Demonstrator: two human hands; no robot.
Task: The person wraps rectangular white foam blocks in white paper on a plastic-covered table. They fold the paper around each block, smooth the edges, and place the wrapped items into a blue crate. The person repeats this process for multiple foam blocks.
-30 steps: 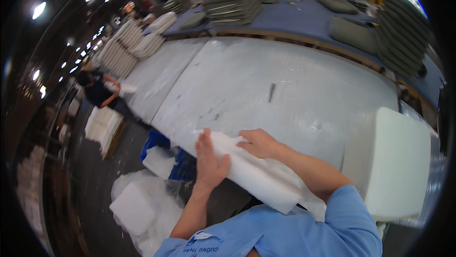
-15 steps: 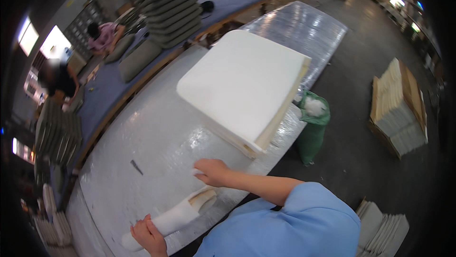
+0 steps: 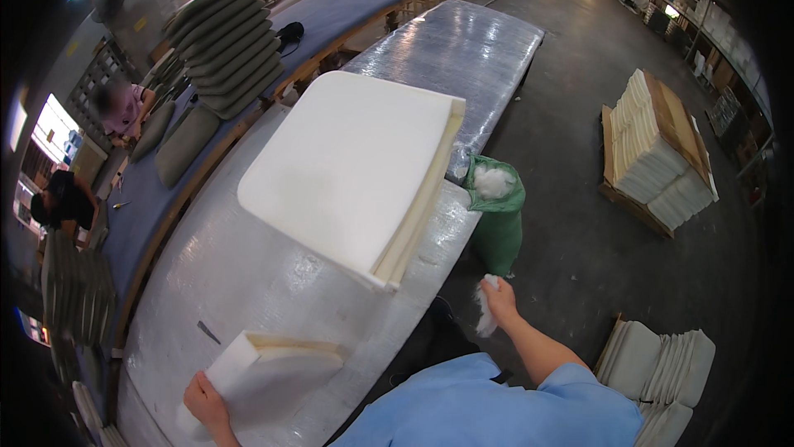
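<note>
The left hand [image 3: 205,401] grips the near-left side of the white foam piece [image 3: 277,377], which rests on the table [image 3: 285,282]. The piece's long axis seems to slant from lower left to upper right (its lower end is blurred). Well apart to its right, beyond the table edge, the right hand [image 3: 500,302] is closed round white fluff [image 3: 486,315]. Just past that stands the green sack [image 3: 499,240], fluff showing at its mouth.
</note>
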